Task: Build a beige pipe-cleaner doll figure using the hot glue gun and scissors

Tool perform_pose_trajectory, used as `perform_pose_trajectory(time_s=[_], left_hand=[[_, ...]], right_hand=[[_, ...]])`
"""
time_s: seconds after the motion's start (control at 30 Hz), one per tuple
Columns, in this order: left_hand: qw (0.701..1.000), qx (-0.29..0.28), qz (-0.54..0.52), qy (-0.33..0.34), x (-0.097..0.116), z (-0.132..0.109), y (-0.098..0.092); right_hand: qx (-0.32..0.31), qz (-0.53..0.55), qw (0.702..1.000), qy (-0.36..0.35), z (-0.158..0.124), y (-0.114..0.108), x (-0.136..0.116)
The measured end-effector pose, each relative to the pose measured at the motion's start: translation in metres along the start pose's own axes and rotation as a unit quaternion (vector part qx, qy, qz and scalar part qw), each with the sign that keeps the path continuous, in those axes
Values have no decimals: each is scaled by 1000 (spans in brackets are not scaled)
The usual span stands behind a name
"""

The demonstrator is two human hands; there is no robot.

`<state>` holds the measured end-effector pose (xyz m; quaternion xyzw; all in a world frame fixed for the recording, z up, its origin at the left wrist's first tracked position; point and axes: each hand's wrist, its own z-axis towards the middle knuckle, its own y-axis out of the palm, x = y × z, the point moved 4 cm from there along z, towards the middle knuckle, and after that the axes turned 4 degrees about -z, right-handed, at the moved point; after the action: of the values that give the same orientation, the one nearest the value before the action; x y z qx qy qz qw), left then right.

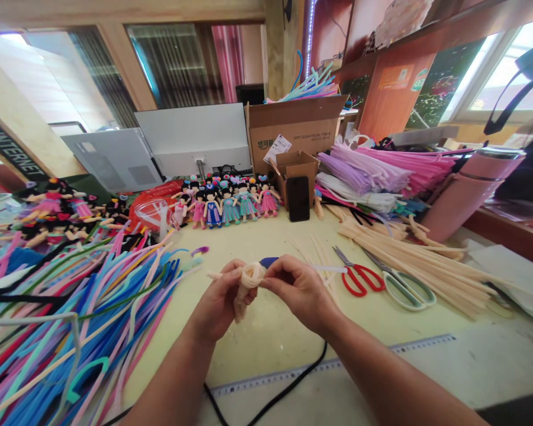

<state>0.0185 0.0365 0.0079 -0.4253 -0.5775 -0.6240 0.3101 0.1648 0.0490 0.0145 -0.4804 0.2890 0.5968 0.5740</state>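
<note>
A coiled cream pipe-cleaner doll body [252, 276] is held up over the middle of the table. My left hand [224, 293] is closed around its lower part, and cream ends stick out below and to the left. My right hand [299, 290] pinches at the right side of the coil with thumb and forefinger. Behind that hand shows part of a dark blue object [269, 261], and a pale translucent stick [331, 269] juts out to its right; how these two are joined is hidden.
Pipe cleaners in many colours [115, 296] cover the left. Finished dolls [231, 201] stand behind, beside a black phone [298, 199]. Red scissors [359, 275], green-handled scissors [406, 287] and cream pipe cleaners [417, 260] lie right. A ruler [293, 374] and black cord [288, 393] lie in front.
</note>
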Motion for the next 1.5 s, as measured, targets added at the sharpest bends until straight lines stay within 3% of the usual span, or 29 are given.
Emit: perform_pose_trajectory(time_s=[0.27, 0.57, 0.87, 1.5], left_hand=[[1000, 6, -4, -7, -1, 1, -1], [1000, -10, 18, 23, 2, -1, 2], [999, -24, 17, 25, 0, 0, 3], [1000, 7, 28, 12, -2, 2, -1]], right_hand=[[11, -5, 1000, -5, -2, 0, -2], [-9, -102, 987, -123, -4, -3, -9], [-6, -89, 989, -115, -4, -4, -7], [-25, -106, 989, -97, -4, -3, -6]])
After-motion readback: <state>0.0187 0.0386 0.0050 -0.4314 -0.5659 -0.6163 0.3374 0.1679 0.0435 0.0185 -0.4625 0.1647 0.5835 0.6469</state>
